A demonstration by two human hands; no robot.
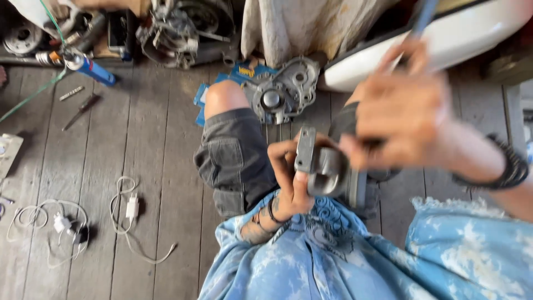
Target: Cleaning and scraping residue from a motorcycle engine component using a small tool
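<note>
Left grip point(291, 180) clasps metal part point(325, 169)

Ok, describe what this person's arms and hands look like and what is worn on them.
Both hands are bare, with no gloves. The left hand has a thin dark band at the wrist and dark tattoo markings along the forearm, which comes out of a loose light-blue, white-mottled sleeve. The right hand is motion-blurred; its wrist carries a stack of dark bracelets, and the same blue fabric covers the arm behind them.
</note>
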